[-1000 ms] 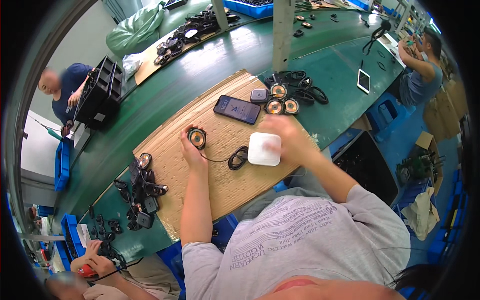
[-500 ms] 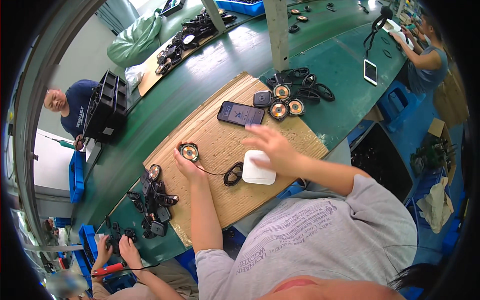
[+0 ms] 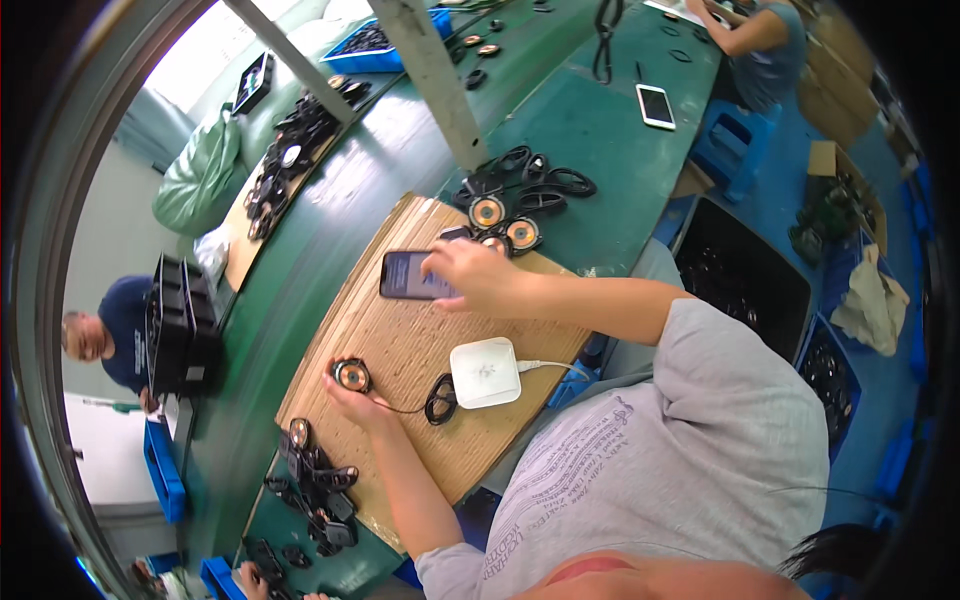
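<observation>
In my left hand is a round black wireless charger disc with an exposed copper coil, coil side up, the fingers curled round its edge. Its black cable runs to a small coiled bundle on the cardboard sheet. My right hand is over the right part of a dark smartphone lying on the cardboard, its thumb and fingers apart; whether they touch the screen I cannot tell. A white square box with a white lead sits by the cable bundle.
More coil discs with black cables lie beyond my right hand, and a dark pile of them is at lower left. A white phone rests on the green table. A metal post rises behind. Other people sit around.
My right hand has moved from above the white box to the dark smartphone. The view has shifted. My left hand still holds the coil disc.
</observation>
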A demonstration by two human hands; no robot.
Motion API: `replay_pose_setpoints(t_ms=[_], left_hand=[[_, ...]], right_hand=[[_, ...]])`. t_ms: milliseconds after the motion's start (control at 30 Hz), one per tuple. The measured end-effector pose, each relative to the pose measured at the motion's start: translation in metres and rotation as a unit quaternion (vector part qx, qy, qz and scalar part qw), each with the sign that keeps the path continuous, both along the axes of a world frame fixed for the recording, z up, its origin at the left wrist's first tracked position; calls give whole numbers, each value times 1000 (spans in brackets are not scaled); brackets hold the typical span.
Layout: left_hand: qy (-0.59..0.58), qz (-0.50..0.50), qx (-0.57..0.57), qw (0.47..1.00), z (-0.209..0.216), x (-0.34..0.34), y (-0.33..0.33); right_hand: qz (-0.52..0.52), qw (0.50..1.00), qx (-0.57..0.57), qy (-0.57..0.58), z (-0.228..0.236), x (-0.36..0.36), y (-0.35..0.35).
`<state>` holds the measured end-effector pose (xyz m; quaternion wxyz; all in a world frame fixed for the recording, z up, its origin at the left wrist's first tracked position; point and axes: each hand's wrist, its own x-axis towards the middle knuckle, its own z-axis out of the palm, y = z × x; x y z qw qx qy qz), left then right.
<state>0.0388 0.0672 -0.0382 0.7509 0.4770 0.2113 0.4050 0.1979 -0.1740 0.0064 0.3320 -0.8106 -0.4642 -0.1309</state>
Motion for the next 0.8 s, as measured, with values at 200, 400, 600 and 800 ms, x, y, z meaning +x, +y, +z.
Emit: replay_pose_setpoints(t_ms=[200, 400, 600, 800], left_hand=[[-7, 12, 3, 1000, 9, 2, -5], [-8, -20, 8, 1000, 4, 1, -4], [-37, 1, -66, 997, 3, -5, 3], [-39, -43, -68, 996, 8, 2, -5]], right_hand=[[-293, 950, 99, 32, 23, 58, -136], [-413, 908, -65, 15, -35, 157, -214], [-371, 922, -82, 75, -22, 178, -226], [-639, 753, -157, -12, -24, 242, -303]])
